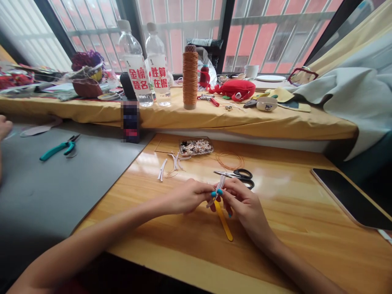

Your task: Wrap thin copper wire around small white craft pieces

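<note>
Over the wooden table, my left hand point(191, 197) and my right hand point(245, 200) meet with their fingertips together. Both are closed in a pinch on a small bundle of thin white strips point(221, 181), whose ends stick up between the fingers. Part of the bundle is hidden behind the thumbs. A flat yellow stick point(224, 224) slants down from below the fingertips; whether a finger touches it I cannot tell. Just beyond my right hand lie black-handled scissors point(243, 173), partly covered by it. More loose white strips point(162, 170) lie to the left.
A clear tray point(197, 154) of small beads stands beyond my hands, beside a coil of thin orange cord point(229, 168). A phone point(346, 196) lies at right. Teal pliers point(58, 150) rest on the grey mat point(61, 196); another person's hand point(4, 127) shows at far left. Bottles and an orange thread spool point(190, 79) line the ledge.
</note>
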Available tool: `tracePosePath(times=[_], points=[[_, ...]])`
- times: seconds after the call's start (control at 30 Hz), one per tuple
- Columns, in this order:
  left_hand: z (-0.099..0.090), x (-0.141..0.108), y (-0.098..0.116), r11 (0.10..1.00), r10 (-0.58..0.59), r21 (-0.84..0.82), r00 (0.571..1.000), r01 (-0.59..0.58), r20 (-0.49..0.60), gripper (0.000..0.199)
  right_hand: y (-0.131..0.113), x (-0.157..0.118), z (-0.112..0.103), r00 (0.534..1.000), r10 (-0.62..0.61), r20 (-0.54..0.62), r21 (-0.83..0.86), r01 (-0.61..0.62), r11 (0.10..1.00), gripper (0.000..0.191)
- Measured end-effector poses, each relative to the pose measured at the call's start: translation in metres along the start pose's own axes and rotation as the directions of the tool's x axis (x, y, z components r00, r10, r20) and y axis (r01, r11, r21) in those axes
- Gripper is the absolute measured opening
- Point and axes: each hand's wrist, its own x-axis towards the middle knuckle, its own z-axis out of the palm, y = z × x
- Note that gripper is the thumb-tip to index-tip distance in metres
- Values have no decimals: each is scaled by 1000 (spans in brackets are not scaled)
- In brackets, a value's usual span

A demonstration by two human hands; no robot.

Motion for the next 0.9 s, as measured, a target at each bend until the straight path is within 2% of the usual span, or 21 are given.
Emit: tracePosePath(times=[0.13,0.2,0.3,0.37,0.47,0.53,0.63,0.77,0.9], points=[[5,1,-1,983,141,138,983,-124,-121,26,-5,0,1,996,86,4,48,-86,995,21],[4,0,-2,988,111,114,989,-100,-96,26,-6,0,0,992,127,-3,61,-127,990,24],[2,0,-3,1000,2,-6,1000,-2,1,31,-5,1,-1,988,153,-19,85,-151,985,26],[2,0,-4,1000,-1,-10,1000,1,5,33,-3,2,-2,988,153,-22,95,-150,984,27],[6,1,-7,978,123,179,988,-106,-89,30,-2,3,-3,990,138,-16,99,-136,986,27],[10,2,-9,915,224,373,963,-155,-148,27,-1,2,-3,991,130,-16,84,-128,988,26],[16,1,-14,803,310,576,932,-151,-188,24,-1,2,-2,993,116,-19,50,-115,992,23],[20,1,-16,774,330,619,919,-133,-216,20,1,2,-2,996,92,-13,50,-91,995,20],[18,1,-17,753,335,647,917,-122,-217,24,2,3,-3,996,90,-24,62,-88,994,20]])
